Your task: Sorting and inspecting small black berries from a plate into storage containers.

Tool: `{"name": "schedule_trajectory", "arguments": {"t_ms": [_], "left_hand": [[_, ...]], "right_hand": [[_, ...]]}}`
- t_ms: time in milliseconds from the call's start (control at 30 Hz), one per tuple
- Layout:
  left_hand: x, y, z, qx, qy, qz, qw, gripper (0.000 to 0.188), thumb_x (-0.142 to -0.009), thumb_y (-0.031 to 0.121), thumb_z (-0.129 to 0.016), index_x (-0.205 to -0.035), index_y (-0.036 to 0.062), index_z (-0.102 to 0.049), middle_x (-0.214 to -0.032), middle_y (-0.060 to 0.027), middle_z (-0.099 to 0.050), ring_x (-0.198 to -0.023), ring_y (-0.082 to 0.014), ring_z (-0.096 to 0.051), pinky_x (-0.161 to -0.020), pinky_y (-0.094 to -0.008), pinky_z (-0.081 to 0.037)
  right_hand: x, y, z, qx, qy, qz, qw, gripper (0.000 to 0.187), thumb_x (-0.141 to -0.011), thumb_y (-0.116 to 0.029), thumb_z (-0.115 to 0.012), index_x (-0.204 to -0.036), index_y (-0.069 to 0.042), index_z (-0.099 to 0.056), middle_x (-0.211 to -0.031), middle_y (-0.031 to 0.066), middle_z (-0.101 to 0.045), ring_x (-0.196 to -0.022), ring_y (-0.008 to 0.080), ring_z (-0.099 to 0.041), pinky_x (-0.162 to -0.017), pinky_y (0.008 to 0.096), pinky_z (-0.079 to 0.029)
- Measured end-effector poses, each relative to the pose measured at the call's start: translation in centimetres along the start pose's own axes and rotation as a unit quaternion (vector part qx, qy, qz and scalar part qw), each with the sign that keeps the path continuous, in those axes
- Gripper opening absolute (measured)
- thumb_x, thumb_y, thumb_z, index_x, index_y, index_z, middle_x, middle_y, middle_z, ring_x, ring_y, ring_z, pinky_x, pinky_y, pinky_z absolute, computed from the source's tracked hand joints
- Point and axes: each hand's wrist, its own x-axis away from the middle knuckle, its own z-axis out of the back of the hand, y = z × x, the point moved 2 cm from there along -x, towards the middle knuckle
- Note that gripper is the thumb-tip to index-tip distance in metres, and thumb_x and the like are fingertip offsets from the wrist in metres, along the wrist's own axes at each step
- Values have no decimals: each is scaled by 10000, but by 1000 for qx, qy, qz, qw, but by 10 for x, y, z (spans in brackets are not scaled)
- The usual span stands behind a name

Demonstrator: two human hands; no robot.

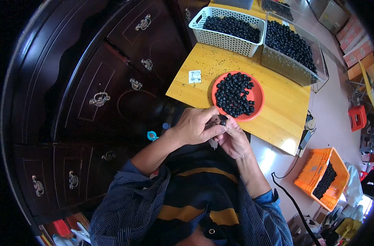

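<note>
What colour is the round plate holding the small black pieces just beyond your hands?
Orange-red; the plate shows best in the head view, on the yellow wooden table.

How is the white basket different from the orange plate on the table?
The white basket is rectangular, with tall slotted walls; the orange plate is round and shallow. The basket stands at the table's far end; the plate lies nearer the hands. Both hold small black round pieces.

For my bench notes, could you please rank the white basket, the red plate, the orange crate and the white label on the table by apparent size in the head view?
1. White basket
2. Red plate and orange crate: look alike, and fisheye bending makes it unsure
3. White label
</note>
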Motion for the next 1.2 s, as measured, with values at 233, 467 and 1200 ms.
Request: {"name": "schedule_trajectory", "arguments": {"t_ms": [233,467,1200], "left_hand": [[-3,9,3,10,21,-5,1000,365,-886,388,-719,-1013,62,-615,-764,-115,-699,-712,-317,-709,-617,-406,-537],[-6,10,2,-92,13,-39,995,346,-907,395,-689,-939,62,-596,-784,-114,-704,-704,-323,-704,-589,-422,-528],[-69,-94,65,-194,-268,128,935,393,-862,414,-710,-886,23,-680,-758,-180,-670,-697,-328,-671,-657,-429,-523]], "right_hand": [[1,-6,-5,10,-1,20,1000,229,-1019,-270,-600,-1127,-69,-599,-972,43,-662,-730,121,-624,-727,293,-540],[2,-7,6,72,1,13,997,231,-1005,-255,-625,-1128,-62,-598,-963,32,-654,-789,117,-637,-731,262,-542],[-28,-88,-4,723,187,287,600,240,-901,-106,-690,-1106,1,-628,-1035,144,-649,-942,252,-644,-864,365,-514]]}}
